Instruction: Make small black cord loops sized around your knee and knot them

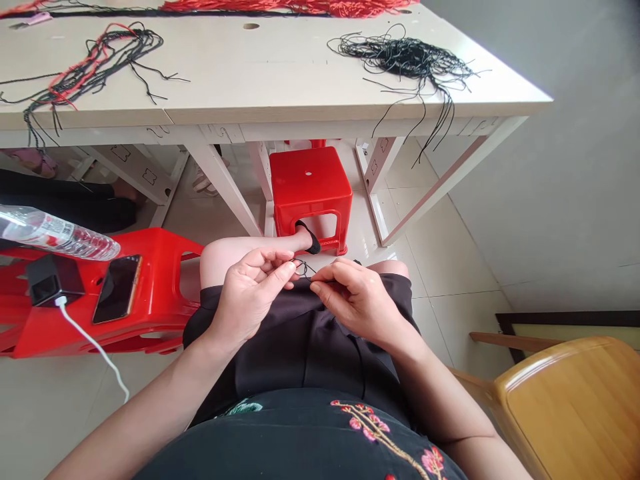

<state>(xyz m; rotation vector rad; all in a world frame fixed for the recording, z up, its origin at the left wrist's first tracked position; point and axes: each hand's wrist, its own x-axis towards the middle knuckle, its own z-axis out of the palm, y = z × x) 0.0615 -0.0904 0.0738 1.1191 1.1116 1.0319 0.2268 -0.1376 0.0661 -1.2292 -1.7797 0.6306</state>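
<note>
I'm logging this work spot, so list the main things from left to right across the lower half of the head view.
Black charging block → smartphone → left hand → black cord → right hand → wooden chair.

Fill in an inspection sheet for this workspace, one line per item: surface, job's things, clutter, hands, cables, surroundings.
Surface: pale table, with a black cord bundle whose ends hang over the near edge, mixed black and red cords, and red cords along the far side.
Job's things: thin black cord, looped, held above the lap.
Clutter: phone and black box on the side stool; bottle beside them.
Hands: left hand and right hand both pinch the cord between fingers.
Cables: white cable from the box; far end not made out.
Surroundings: red stool ahead, wooden chair at right, another person's legs at left.
</note>
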